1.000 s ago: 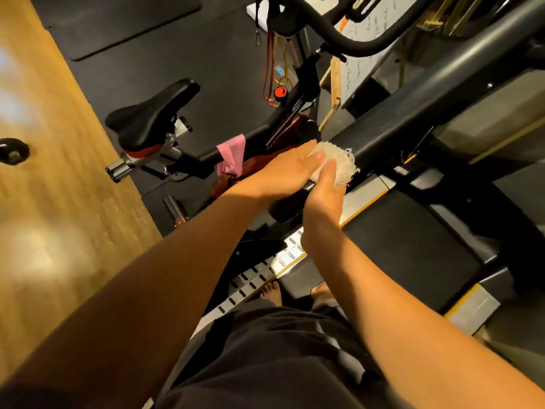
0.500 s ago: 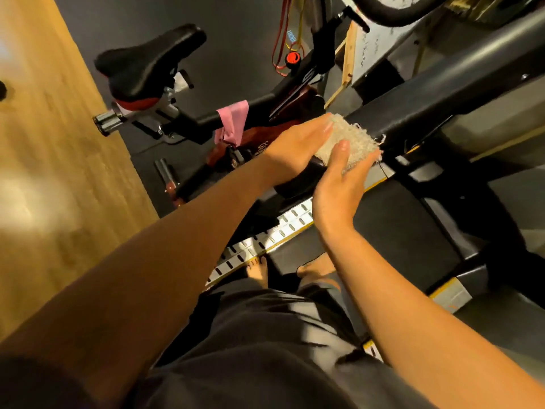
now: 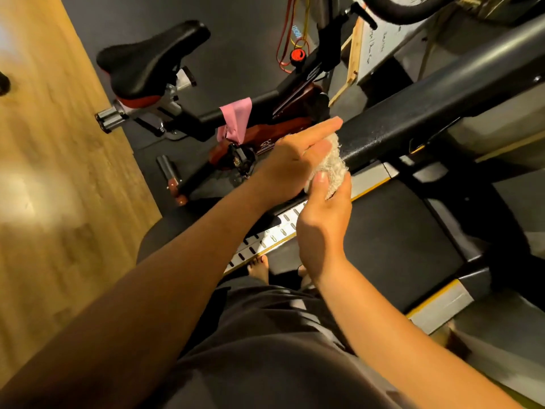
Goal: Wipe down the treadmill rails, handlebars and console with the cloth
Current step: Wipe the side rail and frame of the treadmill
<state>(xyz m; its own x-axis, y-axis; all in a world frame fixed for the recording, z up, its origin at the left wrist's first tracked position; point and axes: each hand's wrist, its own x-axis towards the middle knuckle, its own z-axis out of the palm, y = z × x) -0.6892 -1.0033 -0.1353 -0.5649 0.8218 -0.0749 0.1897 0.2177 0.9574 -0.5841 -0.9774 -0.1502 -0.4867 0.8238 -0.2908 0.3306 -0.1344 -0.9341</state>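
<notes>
- The cloth (image 3: 334, 165), white and coarsely woven, is bunched up against the near end of the black handrail (image 3: 418, 119), which runs from there up and away to the far right.
- The left hand (image 3: 290, 156) reaches in from the left; its fingers lie mostly straight along the far side and top of the cloth, pressing it, so its grip is not closed round anything.
- The right hand (image 3: 324, 222) comes up from below; its thumb lies on the near face of the cloth and its fingers curl up under it, so this grip is clamped on the cloth.
- The two hands touch at the cloth, which sits between them.
- Below the hands the pale, slotted side rail (image 3: 274, 236) with a yellow edge runs beside the dark treadmill belt (image 3: 398, 240).
- Bare toes (image 3: 259, 268) show on the belt just right of that rail, above the person's dark shorts (image 3: 265, 335).
- To the left of the treadmill stands an exercise bike with a black saddle (image 3: 150, 60); a pink band (image 3: 236, 116) hangs over its frame.
- A wooden floor (image 3: 59, 187) fills the left side.
- A whiteboard (image 3: 380, 45) with handwriting leans at the far right, behind the bike.
</notes>
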